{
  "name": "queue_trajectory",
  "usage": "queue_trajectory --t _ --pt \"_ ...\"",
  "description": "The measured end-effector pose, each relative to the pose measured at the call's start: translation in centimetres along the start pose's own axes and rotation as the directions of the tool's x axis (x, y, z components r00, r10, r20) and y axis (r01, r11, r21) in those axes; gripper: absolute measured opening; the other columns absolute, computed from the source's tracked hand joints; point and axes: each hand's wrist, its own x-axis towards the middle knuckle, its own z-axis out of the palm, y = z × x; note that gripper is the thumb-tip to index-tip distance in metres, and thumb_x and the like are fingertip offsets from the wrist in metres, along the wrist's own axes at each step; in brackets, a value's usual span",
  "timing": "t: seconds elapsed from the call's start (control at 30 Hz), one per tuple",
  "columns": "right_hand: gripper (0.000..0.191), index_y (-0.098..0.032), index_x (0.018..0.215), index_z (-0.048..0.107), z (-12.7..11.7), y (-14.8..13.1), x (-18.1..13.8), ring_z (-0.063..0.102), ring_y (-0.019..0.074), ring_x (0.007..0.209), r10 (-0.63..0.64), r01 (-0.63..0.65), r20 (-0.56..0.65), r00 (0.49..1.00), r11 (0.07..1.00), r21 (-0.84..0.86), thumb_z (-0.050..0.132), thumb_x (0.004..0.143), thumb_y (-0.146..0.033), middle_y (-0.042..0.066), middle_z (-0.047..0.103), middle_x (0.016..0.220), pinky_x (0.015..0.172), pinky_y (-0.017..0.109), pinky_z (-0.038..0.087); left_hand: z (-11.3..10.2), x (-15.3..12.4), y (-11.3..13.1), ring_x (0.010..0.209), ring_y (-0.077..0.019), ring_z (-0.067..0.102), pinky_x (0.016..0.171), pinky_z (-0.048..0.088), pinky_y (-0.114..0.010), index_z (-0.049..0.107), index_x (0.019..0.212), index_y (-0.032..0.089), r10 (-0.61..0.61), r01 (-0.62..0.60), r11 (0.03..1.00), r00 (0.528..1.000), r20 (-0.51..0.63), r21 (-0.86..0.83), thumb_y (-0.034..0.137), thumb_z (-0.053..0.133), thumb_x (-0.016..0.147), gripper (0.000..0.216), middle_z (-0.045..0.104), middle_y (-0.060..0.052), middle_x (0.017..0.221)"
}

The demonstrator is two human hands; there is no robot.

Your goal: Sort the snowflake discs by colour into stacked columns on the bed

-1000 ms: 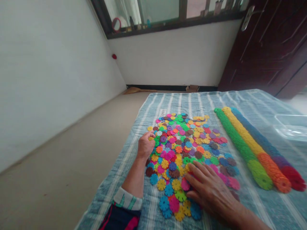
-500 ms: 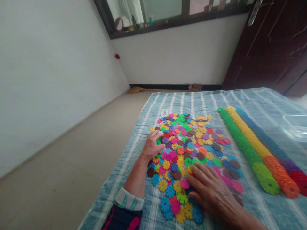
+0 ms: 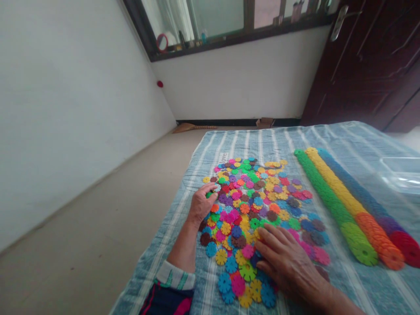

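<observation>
A spread of many small, flat, flower-shaped plastic discs point(image 3: 259, 205) in many colours lies on a blue striped cloth point(image 3: 331, 297). My left hand point(image 3: 201, 203) rests at the pile's left edge, its fingers curled and pinching a small green disc point(image 3: 208, 194). My right hand point(image 3: 288, 261) lies flat on the near part of the pile, fingers stretched out toward the left, pressing on the discs beneath it. To the right lie three long rods of stacked discs: green point(image 3: 331, 210), yellow turning orange point(image 3: 348, 203), blue turning purple and red point(image 3: 370, 203).
A clear plastic container point(image 3: 400, 173) sits at the cloth's right edge. Bare beige floor point(image 3: 108, 210) runs along the left to a white wall. A dark wooden door point(image 3: 370, 61) stands at the back right, and a broom point(image 3: 193, 127) lies by the far wall.
My left hand slid a little along the pile's left edge and now pinches a green disc. My right hand stayed flat on the discs. The camera shifted slightly.
</observation>
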Motion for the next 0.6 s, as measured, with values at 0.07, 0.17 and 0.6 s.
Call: queue_trajectory --t 0.07,0.17,0.6 --pt "0.026 -0.029 0.115 0.060 0.0 0.0 -0.1 0.053 0.0281 0.121 0.001 -0.001 0.013 1.000 1.000 0.002 0.058 0.091 -0.038 0.001 0.063 0.125 0.098 0.047 0.042 0.2 -0.1 0.2 0.121 -0.0253 0.056 0.109 0.040 -0.045 0.071 0.102 0.018 0.055 -0.057 0.996 0.998 0.030 0.064 0.028 0.062 0.076 0.029 0.064 -0.010 0.126" --pt "0.026 -0.029 0.116 0.060 0.0 0.0 -0.1 0.051 0.0280 0.123 0.014 -0.015 0.049 0.999 1.000 0.012 0.059 0.091 -0.037 0.001 0.062 0.126 0.100 0.048 0.041 0.5 -0.1 0.7 0.130 -0.0301 0.047 0.112 0.036 -0.049 0.071 0.106 0.020 0.133 -0.151 0.974 0.985 0.110 0.170 0.036 0.072 0.071 0.039 0.054 -0.012 0.137" --pt "0.023 -0.027 0.112 0.058 -0.9 -0.2 1.2 0.048 0.0271 0.121 0.056 -0.064 0.185 0.981 0.997 0.039 0.052 0.095 -0.041 0.003 0.061 0.122 0.101 0.047 0.039 0.2 0.5 -0.1 0.120 -0.0277 0.056 0.107 0.043 -0.047 0.067 0.080 0.020 0.224 -0.250 0.944 0.965 0.138 0.215 0.024 0.062 0.071 0.011 0.065 -0.011 0.122"
